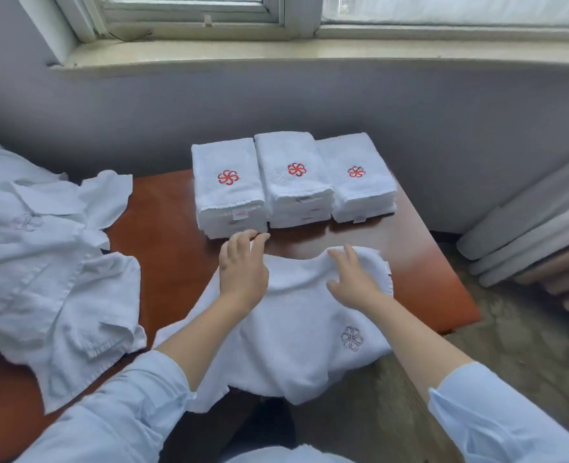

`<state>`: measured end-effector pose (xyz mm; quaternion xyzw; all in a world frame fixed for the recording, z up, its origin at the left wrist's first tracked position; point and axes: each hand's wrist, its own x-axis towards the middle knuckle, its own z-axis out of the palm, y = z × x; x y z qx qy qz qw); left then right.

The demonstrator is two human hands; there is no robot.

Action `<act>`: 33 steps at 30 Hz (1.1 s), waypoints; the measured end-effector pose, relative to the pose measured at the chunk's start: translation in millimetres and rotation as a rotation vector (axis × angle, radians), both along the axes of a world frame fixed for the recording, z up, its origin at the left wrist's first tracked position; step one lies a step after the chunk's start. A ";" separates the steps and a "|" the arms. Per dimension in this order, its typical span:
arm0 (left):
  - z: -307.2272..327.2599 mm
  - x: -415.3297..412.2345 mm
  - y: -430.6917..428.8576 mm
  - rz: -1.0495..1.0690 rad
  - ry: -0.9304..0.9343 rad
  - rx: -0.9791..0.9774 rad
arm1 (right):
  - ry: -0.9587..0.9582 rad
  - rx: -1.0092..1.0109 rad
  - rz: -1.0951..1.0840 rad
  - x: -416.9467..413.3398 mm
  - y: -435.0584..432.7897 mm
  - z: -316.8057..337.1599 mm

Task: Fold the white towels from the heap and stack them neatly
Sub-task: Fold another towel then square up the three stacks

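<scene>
**Towel overhanging the near edge**

Towel point(296, 322) lies spread on the table point(162, 228) before me, its near part drooping over the edge, grey emblem up. My left hand point(243, 272) rests at its far left corner, fingers loosely bent and pinching nothing. My right hand point(353, 279) lies flat on the far right part, fingers spread. I judge the hanging weight could drag the cloth toward me once my palms lift, skewing the fold. My left fingertips sit just beside the left stack point(229, 188), so a careless push could knock it crooked. The heap point(42, 262) waits at my left.
</scene>
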<state>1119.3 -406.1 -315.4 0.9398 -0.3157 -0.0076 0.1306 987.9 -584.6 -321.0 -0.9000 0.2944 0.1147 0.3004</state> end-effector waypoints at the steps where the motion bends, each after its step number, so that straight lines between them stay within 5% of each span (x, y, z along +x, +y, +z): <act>1: -10.1 -5.3 -5.3 -0.111 0.027 0.021 | 0.023 -0.016 -0.020 -2.7 -0.4 -7.4; 5: -47.0 -24.9 -22.1 -0.508 0.269 0.177 | 0.187 -0.015 -0.085 -23.5 -5.7 -28.4; 10: -80.6 -41.8 -37.5 -0.566 0.349 0.451 | 0.321 0.047 -0.037 -44.4 -11.5 -47.0; 17: -89.2 -52.2 -74.4 -0.506 0.408 0.546 | 0.378 0.021 0.056 -46.1 -40.6 -60.6; 33: -84.5 -80.7 -181.2 -0.193 0.521 0.440 | 0.408 -0.042 0.423 -19.8 -188.5 -64.2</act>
